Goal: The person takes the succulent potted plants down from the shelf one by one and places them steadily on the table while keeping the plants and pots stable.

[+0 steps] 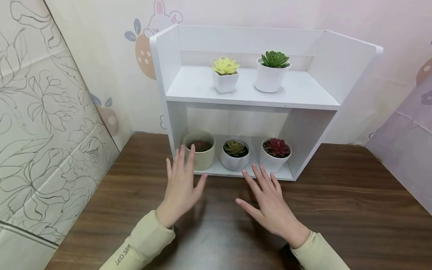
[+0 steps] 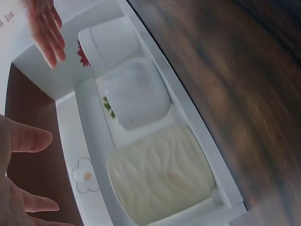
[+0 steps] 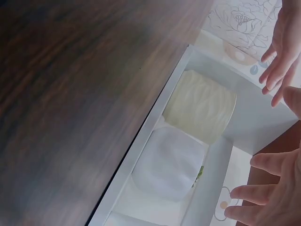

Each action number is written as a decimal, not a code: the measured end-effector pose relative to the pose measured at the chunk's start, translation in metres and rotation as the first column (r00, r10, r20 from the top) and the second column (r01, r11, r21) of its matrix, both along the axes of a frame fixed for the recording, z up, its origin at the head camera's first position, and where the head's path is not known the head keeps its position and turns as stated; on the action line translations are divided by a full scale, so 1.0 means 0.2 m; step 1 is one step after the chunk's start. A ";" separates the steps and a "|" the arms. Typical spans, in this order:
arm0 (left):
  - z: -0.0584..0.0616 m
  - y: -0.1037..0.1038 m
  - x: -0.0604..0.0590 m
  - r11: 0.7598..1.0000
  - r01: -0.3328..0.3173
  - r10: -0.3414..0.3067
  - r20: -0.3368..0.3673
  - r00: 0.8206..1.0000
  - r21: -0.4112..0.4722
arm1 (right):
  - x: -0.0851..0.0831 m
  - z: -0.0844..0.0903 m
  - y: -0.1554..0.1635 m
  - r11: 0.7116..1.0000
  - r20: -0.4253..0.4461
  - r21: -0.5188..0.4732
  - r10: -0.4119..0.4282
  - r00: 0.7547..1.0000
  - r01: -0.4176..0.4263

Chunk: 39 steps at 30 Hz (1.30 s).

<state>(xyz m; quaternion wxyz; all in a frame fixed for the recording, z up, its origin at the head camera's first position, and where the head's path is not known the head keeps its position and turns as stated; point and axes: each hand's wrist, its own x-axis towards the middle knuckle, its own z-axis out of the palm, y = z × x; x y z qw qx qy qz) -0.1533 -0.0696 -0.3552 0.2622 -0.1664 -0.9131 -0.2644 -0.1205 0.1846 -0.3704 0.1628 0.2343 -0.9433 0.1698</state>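
Note:
My left hand point(image 1: 182, 187) hovers with spread fingers in front of the shelf's lower left, nearest a cream wavy-textured pot point(image 1: 204, 159) with a reddish succulent. To the right, my right hand point(image 1: 270, 202) is also spread, palm down, before a white pot point(image 1: 272, 161) holding a dark red succulent. Between these two stands a round white pot point(image 1: 235, 161) with a brownish-green succulent. Both hands appear to hold nothing. In the left wrist view, the cream pot point(image 2: 162, 174) stands at the board's end. The right wrist view shows the round pot point(image 3: 168, 162) beside it.
A white two-tier shelf point(image 1: 249, 100) stands on the dark wooden table point(image 1: 216, 232) against a patterned wall. On its upper board are a yellow-green succulent in a square pot point(image 1: 225, 82) and a green succulent in a round pot point(image 1: 270, 78). A floral panel point(image 1: 44, 112) rises at left.

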 end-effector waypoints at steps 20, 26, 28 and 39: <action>0.09 -0.14 -0.18 0.952 -0.075 0.145 -0.221 0.964 0.298 | 0.02 -0.02 -0.02 0.999 -0.023 -0.027 0.019 1.000 -0.020; 0.13 -0.16 -0.25 0.926 -0.075 0.167 -0.224 0.960 0.371 | 0.03 -0.01 -0.03 0.999 -0.034 -0.022 0.037 0.999 -0.038; 0.13 -0.16 -0.27 0.919 -0.071 0.166 -0.217 0.962 0.389 | 0.04 -0.01 -0.03 0.999 -0.043 -0.019 0.044 0.998 -0.045; 0.11 -0.17 -0.38 0.885 -0.070 0.149 -0.138 0.979 0.460 | 0.04 -0.01 -0.03 0.999 -0.031 -0.017 0.039 0.999 -0.040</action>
